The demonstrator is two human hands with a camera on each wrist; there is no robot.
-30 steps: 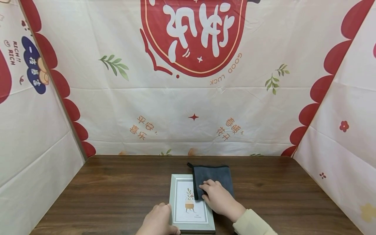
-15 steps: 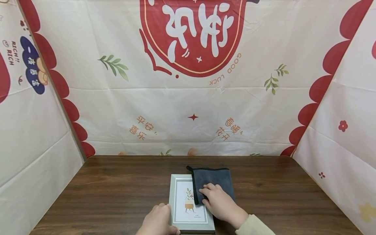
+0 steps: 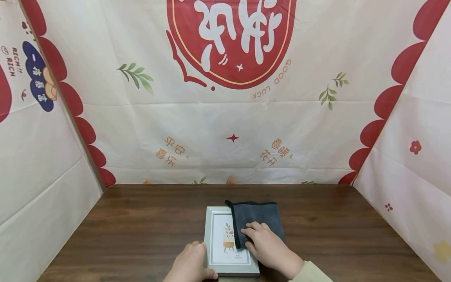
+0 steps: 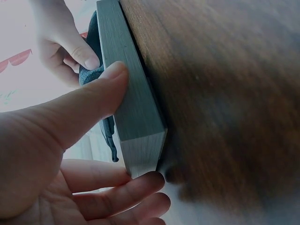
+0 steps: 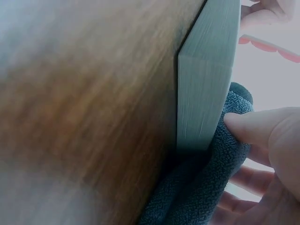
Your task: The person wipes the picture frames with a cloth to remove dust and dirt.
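A picture frame [image 3: 208, 231] with a pale grey-green border lies flat on the table, a potted plant print inside it. My left hand [image 3: 190, 263] grips its near left corner, thumb on the near edge and fingers along the left side, as the left wrist view shows. A dark grey-blue cloth [image 3: 255, 211] with black trim covers the upper right part of the frame and hangs past its right side onto the table. My right hand [image 3: 269, 246] holds the cloth against the frame's face. In the right wrist view the thumb presses the fuzzy cloth [image 5: 227, 150] beside the frame's side [image 5: 201, 103].
The brown wooden table [image 3: 141, 227] stretches to both sides and behind the frame. A printed white curtain [image 3: 193, 125] stands at the back edge, with similar panels on the left [image 3: 42, 164] and right [image 3: 415, 188].
My right hand has drawn the cloth a little toward me and slightly right over the frame. My left hand keeps its grip on the frame's corner. The head view has shifted slightly.
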